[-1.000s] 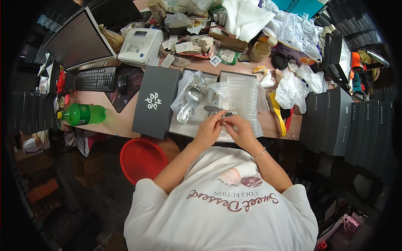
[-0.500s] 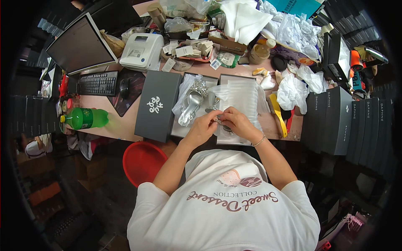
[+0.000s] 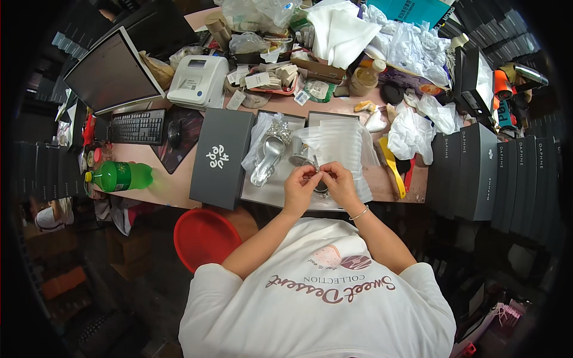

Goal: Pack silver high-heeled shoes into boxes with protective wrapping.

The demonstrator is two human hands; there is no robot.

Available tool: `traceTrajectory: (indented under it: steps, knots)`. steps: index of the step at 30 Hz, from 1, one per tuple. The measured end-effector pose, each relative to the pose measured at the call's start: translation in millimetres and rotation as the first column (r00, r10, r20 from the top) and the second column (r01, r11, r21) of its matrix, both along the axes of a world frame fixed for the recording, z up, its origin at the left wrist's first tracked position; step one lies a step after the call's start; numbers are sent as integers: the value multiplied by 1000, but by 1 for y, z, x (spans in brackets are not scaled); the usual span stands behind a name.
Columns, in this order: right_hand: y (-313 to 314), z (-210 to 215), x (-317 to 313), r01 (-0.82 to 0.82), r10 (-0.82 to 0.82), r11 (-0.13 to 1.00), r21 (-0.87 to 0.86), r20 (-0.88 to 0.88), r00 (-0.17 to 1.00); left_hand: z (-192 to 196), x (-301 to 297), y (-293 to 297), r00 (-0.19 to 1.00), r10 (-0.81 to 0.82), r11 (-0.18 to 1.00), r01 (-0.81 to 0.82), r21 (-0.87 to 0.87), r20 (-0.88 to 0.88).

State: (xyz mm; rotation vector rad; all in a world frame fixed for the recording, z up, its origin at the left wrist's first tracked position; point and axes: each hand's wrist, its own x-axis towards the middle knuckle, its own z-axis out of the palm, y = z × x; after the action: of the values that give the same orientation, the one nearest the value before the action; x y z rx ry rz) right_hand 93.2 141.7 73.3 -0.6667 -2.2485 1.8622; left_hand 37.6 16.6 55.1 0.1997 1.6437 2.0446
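My left hand (image 3: 300,190) and my right hand (image 3: 339,186) meet fingertip to fingertip over an open shoe box. Both pinch a thin silver strap, and a bit of it (image 3: 316,160) sticks up above the fingers. It seems to belong to a silver shoe (image 3: 299,156), which lies partly on white foam wrap (image 3: 340,143) and is largely covered by my hands. To the left, a second silver shoe (image 3: 273,149) with a sparkling decorated end rests in clear plastic and thin white paper inside the grey box (image 3: 253,192).
A dark grey box lid (image 3: 219,158) lies left of the shoes. A yellow-handled brush (image 3: 393,170) and crumpled white paper (image 3: 412,137) are to the right. Farther left stand a green bottle (image 3: 122,176), keyboard (image 3: 138,126) and label printer (image 3: 198,82). A red basin (image 3: 206,238) sits below the table.
My hands have drawn slightly nearer to me and closer together. A bit of the strap now shows above the fingertips. The whole view has shifted a little.
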Motion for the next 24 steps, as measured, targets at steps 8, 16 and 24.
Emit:
traceTrajectory:
  steps: [8,16,24]
  knots:
    - [10,7,11,23,-24,962,-271,0,1000,14,-14,2,916,-127,976,47,-211,-380]
    - [21,19,-8,-46,48,922,-384,-4,999,18,-22,1,700,-243,953,44,-299,-672]
    - [20,18,-1,25,-42,955,-296,-51,998,15,-26,3,742,-291,949,142,-283,-604]
